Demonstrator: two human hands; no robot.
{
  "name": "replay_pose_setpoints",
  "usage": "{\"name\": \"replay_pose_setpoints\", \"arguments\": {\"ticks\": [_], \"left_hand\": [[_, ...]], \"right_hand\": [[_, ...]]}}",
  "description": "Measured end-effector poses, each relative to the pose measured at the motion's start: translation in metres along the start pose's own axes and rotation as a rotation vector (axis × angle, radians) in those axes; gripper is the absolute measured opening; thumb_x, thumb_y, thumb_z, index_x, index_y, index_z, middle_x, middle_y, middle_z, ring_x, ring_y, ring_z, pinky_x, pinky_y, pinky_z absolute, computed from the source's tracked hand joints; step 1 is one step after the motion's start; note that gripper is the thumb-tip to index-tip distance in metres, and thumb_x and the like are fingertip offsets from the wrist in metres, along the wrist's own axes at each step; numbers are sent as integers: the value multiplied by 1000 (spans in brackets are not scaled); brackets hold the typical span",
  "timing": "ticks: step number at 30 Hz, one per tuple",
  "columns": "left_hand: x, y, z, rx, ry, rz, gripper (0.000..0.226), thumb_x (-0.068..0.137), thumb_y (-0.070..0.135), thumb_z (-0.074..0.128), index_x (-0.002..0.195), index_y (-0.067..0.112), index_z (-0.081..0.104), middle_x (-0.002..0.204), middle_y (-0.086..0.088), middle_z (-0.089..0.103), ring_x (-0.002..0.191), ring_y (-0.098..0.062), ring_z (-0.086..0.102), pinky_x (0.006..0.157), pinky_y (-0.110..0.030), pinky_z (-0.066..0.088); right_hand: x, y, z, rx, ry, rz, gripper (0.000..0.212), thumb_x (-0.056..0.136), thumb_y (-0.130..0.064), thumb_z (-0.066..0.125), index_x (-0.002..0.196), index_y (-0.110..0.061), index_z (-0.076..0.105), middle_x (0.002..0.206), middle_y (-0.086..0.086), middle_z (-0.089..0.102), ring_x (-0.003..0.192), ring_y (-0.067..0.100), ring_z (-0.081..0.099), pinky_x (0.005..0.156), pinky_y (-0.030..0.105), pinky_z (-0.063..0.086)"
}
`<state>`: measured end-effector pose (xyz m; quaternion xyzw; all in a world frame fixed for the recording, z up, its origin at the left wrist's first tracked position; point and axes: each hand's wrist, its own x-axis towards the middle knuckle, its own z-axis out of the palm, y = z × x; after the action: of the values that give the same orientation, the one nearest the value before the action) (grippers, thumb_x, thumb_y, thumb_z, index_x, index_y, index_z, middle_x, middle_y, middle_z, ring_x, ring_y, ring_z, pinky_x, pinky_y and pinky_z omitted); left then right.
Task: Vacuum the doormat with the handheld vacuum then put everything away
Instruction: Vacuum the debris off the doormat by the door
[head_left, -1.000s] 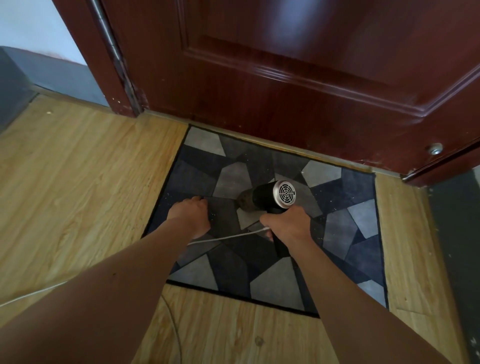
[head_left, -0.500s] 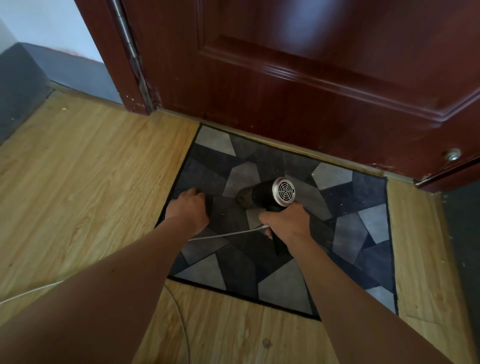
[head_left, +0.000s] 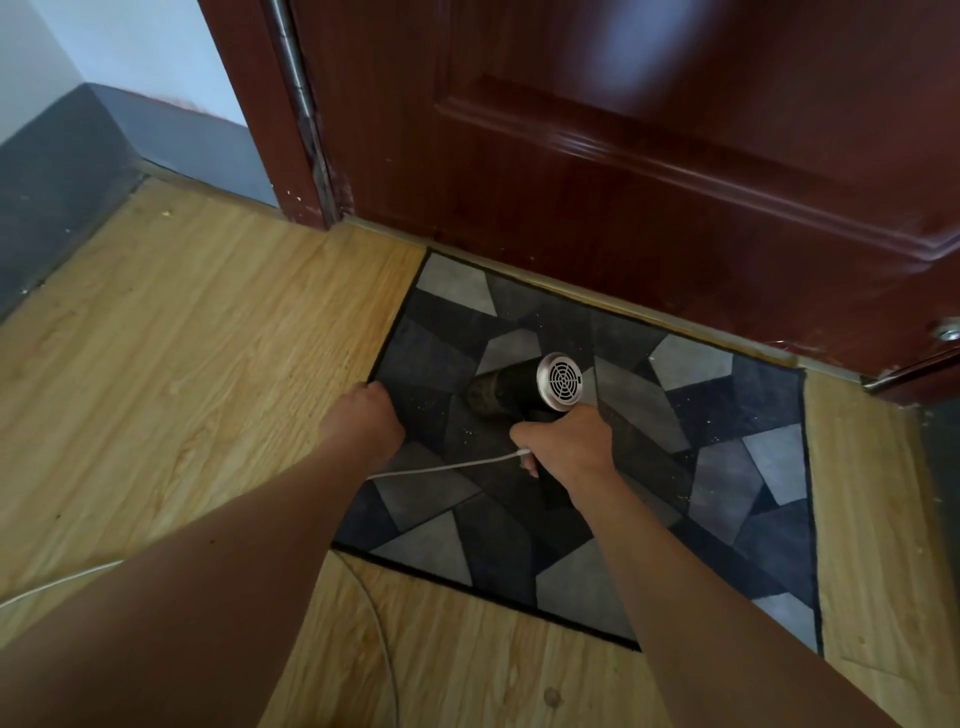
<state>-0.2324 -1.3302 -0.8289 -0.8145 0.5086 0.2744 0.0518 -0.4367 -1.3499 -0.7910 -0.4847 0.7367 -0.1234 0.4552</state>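
R hand (head_left: 566, 441) grips vac (head_left: 519, 387) on doormat (head_left: 727, 467).

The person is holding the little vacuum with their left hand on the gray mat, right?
Not quite. The head view shows the right hand gripping the handheld vacuum on the doormat, not the left. The left hand is only down at the mat's left edge.
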Motion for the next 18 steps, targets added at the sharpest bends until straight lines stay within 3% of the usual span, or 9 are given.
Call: {"name": "replay_pose_setpoints", "arguments": {"ticks": [6, 15, 18], "left_hand": [[1, -3, -1, -108, 26, -19, 38, 89, 7, 47, 126, 4, 53, 126, -19, 57, 115, -33, 55, 85, -33, 44], [6, -14, -9, -326, 25, -56, 48, 89, 3, 44, 137, 8, 48, 136, -16, 52, 124, -33, 49, 96, -34, 42], [9, -20, -11, -456, -3, -92, 53, 90, 0, 43, 142, 7, 40, 141, -11, 49, 130, -29, 45, 103, -32, 37]], "right_hand": [[3, -6, 10, 46, -33, -11, 23, 69, -7, 72, 90, 0, 65, 65, 13, 69, 51, 19, 65, 60, 35, 60], [1, -20, 24, 25, -76, -18, 21, 74, -11, 72, 91, -6, 61, 71, 12, 71, 59, 18, 69, 65, 32, 61], [0, -25, 29, 25, -92, -29, 14, 75, -11, 72, 82, -9, 60, 67, 11, 70, 56, 17, 67, 65, 33, 60]]}}
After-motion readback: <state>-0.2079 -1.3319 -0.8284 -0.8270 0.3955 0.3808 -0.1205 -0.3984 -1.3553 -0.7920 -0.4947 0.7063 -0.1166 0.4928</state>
